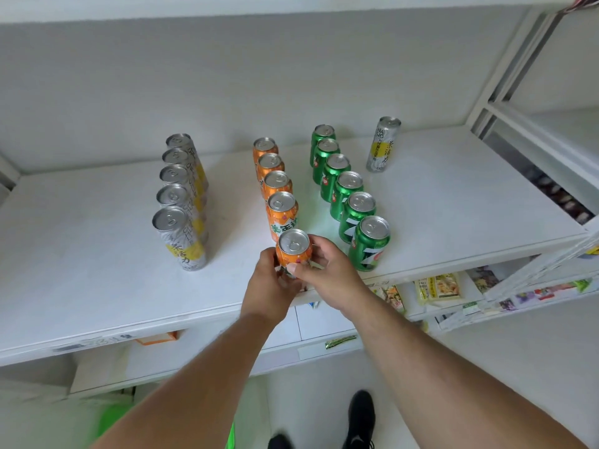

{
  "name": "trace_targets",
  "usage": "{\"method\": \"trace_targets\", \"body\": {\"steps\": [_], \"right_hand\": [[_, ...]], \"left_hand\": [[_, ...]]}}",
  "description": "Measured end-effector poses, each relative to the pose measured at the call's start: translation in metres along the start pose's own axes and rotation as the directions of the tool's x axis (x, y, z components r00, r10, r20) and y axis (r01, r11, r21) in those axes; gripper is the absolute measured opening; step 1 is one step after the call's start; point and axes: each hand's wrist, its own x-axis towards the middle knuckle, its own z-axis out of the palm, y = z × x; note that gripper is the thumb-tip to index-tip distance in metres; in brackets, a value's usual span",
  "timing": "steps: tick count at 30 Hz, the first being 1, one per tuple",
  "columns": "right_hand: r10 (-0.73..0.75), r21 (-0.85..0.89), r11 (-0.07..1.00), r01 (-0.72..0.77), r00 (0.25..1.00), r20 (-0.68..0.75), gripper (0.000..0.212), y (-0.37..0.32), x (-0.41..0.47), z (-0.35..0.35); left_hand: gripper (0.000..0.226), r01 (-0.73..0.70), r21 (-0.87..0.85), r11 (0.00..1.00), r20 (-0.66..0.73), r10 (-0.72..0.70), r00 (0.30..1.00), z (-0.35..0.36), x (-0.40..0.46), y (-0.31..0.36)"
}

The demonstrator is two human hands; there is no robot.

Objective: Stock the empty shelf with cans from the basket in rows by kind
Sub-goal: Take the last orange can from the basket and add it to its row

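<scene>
An orange can [294,251] stands upright at the front of the orange row [275,186] on the white shelf [97,254]. My left hand [275,286] grips its left side and my right hand [327,273] grips its right side, thumb across the front. Left of it runs a row of several tall silver-and-yellow cans [181,202]. To the right runs a row of several green cans [350,196]. One more silver-and-yellow can [382,145] stands alone at the back right. The basket is out of sight.
The shelf's front edge [194,314] lies just under my wrists. Below it, a lower shelf [437,293] holds packets and cartons. A white upright frame [505,69] rises at the right. My shoes [359,416] stand on the floor, beside something bright green [110,422].
</scene>
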Motion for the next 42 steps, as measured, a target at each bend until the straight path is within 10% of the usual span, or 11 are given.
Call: {"method": "trace_targets", "body": {"steps": [5,13,42], "right_hand": [[0.048,0.018,0.999,-0.047,0.997,-0.053,0.089,0.006,-0.010,0.003],[0.058,0.027,0.998,-0.054,0.982,-0.178,0.026,0.009,-0.018,0.010],[0.154,0.081,0.985,-0.150,0.987,-0.049,0.047,-0.008,-0.006,0.003]], "left_hand": [[0.063,-0.031,-0.058,0.998,-0.003,0.031,1.000,-0.006,-0.010,-0.009],[0.047,-0.004,-0.162,0.987,0.009,0.005,1.000,-0.015,-0.022,0.000],[0.057,0.143,-0.147,0.979,-0.016,-0.147,0.989,-0.016,-0.015,0.024]]}}
